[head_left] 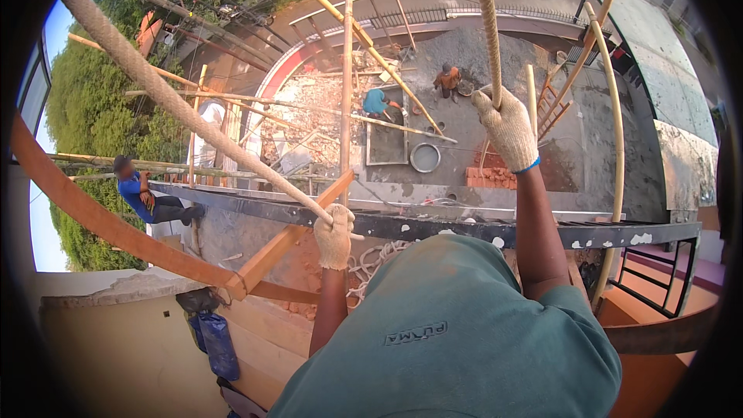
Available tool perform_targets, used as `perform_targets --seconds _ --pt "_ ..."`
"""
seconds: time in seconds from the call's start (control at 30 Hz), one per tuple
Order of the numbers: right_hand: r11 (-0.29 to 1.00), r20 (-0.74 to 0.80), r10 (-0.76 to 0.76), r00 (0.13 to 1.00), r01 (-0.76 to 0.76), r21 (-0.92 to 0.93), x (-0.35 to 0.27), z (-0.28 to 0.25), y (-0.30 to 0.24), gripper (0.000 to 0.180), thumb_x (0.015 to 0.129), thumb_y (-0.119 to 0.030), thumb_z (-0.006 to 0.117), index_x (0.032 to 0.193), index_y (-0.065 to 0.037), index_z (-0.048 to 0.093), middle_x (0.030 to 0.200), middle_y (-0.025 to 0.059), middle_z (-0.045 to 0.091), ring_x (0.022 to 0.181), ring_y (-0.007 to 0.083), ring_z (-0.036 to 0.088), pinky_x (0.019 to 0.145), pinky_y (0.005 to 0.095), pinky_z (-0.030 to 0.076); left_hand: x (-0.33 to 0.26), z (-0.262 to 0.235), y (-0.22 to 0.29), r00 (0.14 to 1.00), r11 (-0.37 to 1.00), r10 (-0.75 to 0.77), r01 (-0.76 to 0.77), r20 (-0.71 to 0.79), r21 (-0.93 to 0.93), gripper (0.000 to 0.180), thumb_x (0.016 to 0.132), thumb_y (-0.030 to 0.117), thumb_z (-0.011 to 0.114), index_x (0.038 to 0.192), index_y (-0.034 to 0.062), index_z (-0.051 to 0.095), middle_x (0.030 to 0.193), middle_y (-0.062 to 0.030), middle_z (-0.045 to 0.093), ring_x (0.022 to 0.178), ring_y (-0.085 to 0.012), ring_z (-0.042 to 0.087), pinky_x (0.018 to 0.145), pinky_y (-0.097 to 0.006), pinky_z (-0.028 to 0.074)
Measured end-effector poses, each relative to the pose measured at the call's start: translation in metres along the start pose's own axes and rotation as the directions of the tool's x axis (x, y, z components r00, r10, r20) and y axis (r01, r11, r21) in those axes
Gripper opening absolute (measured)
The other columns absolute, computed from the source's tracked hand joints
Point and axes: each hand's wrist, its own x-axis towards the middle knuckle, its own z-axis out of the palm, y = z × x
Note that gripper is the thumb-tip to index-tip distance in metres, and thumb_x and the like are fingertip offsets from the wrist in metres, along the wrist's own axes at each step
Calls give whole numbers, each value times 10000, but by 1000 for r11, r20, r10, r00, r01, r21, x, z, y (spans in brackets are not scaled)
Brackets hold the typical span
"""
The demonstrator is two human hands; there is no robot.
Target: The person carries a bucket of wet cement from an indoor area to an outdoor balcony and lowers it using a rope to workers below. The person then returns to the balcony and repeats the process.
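Left hand [334, 236], in a knitted cream glove: at 7 o'clock of centre, fingers curled shut round a thick rope [197, 122]. Rope runs from this fist out toward 10 o'clock; a short piece emerges on the fist's 4 o'clock side. Right hand [508, 130], same glove type with blue cuff: at 2 o'clock, fist closed round a second rope [487, 15], which rises from the fist toward 12 o'clock. Hands well apart. Cannot tell whether both lengths are one rope. Pale loose coils [368, 259] lie near the left hand, on its 4 o'clock side.

Near the left hand: wooden beam [282, 246], at 8 o'clock. Dark metal beam [387, 224] crosses just under centre, toward 9 and 3 o'clock.

Ground below: round tub [425, 157] near centre, at 2 o'clock, beside a rectangular trough [386, 162]; red bricks [491, 178] at 3. Person in teal [375, 101] bends at 12; person in orange-brown [447, 81] at 1. Person in blue [135, 195] at 9, near bamboo poles
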Motion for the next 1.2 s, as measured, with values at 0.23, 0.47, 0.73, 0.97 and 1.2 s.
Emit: perform_targets --seconds 0.23,0.47,0.73,0.97,1.2 --pt "993 -104 51 993 -62 -104 -10 -9 35 327 1035 -333 717 1058 -7 706 787 151 632 730 293 616 727 440 514 -6 -27 -102 986 964 -99 128 -132 235 412 1127 320 559 817 58 631 707 27 550 621 -78 500 552 -300 400" --pt "927 72 30 997 -1 -375 -36 11 76 338 999 -369 727 1026 -33 718 992 226 698 943 456 679 833 541 539 -27 -55 -163 967 861 56 80 -249 502 208 1067 186 657 976 2 692 830 -84 686 768 -164 639 719 -362 522" --pt "798 143 341 929 -206 -567 -61 22 105 425 1003 -461 722 1070 -41 729 930 235 761 920 450 734 840 545 562 -41 -56 -185 997 779 -40 73 -67 623 220 1046 204 705 1148 9 702 1020 -145 768 941 -279 741 847 -418 567" --pt "933 109 297 949 -264 -246 -68 37 121 426 1031 -326 706 1346 -39 691 1111 216 782 1054 356 769 916 459 580 -53 -60 -184 997 781 -49 76 -61 620 183 991 162 766 1100 14 762 998 -146 794 950 -286 770 856 -405 581" --pt "983 -10 145 989 -146 -115 -120 90 131 372 1018 -237 705 1321 -22 712 1158 224 783 1076 380 761 935 453 586 -44 -92 -156 981 859 -195 162 18 486 235 997 207 764 1126 11 769 1104 -173 783 1061 -312 754 921 -422 575"
